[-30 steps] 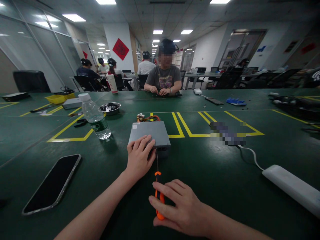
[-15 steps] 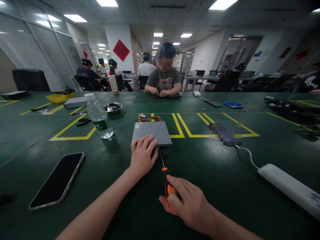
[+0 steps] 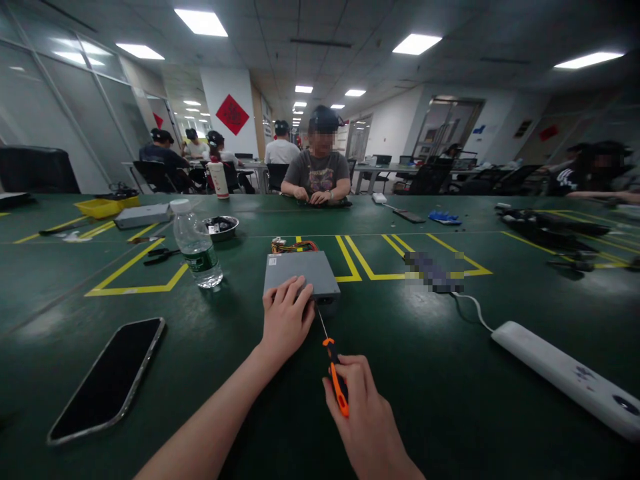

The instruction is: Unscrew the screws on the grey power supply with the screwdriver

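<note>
A grey metal computer power supply (image 3: 305, 268) lies on the green table, its bundle of coloured wires (image 3: 295, 246) at the far side. My left hand (image 3: 287, 312) grips its near left edge, fingers over the top and the thumb down by the front face. My right hand (image 3: 361, 403) is closed round the orange and black handle of a screwdriver (image 3: 336, 377). The screwdriver's thin shaft slants up to the near face of the power supply, beside my left thumb. Whether its tip sits in a screw cannot be made out.
A water bottle (image 3: 197, 257) and a phone (image 3: 107, 380) are on the left. Behind the bottle stands a metal bowl (image 3: 223, 230) with dark items. A white power strip (image 3: 560, 373) lies at right, its cable leading to a blurred object (image 3: 434, 272). Another person (image 3: 320, 167) sits opposite.
The view has tilted up and shifted right. My right hand has turned on the screwdriver handle, showing more of its orange side. My left hand keeps its place on the power supply.
</note>
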### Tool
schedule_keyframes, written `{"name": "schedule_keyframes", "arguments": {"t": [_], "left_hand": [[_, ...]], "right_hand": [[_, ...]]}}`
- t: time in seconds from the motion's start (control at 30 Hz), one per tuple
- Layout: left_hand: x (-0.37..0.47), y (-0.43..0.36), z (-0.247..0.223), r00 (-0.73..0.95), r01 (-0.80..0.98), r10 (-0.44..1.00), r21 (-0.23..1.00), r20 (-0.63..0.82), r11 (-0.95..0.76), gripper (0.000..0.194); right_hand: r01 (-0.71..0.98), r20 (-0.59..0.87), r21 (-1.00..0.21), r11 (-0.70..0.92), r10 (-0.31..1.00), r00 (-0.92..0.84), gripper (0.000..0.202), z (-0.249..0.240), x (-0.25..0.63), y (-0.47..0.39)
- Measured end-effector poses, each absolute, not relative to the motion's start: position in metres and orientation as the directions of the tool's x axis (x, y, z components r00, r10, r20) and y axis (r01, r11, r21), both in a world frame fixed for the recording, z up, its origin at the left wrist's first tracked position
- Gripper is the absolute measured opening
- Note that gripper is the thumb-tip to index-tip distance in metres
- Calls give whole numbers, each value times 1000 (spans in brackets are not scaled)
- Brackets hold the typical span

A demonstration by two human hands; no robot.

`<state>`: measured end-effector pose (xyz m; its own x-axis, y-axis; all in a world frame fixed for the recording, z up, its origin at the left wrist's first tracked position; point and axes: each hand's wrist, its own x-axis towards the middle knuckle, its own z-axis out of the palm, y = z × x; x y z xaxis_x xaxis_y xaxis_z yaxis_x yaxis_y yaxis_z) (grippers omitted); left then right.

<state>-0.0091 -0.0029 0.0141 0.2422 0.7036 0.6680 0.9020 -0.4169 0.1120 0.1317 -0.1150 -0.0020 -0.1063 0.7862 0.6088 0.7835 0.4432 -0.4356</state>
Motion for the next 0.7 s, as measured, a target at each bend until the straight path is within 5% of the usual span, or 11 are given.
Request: {"name": "schedule_keyframes", "arguments": {"t": [0.13, 0.23, 0.43, 0.7], "left_hand": [[-8, -3, 14, 239, 900, 696, 115, 677, -421, 26], [-8, -3, 14, 236, 899, 690, 117, 684, -423, 26], [-8, -2, 13, 234, 903, 695, 112, 680, -414, 26], [-8, -3, 13, 239, 905, 692, 103, 681, -413, 27]], "right_hand": [[495, 386, -822, 281, 915, 121, 16, -1, 127, -116], [127, 131, -986, 104, 967, 221, 30, 0, 121, -117], [-443, -204, -892, -87, 953, 224, 51, -4, 106, -117], [-499, -303, -844, -198, 943, 137, 54, -5, 109, -115]]}}
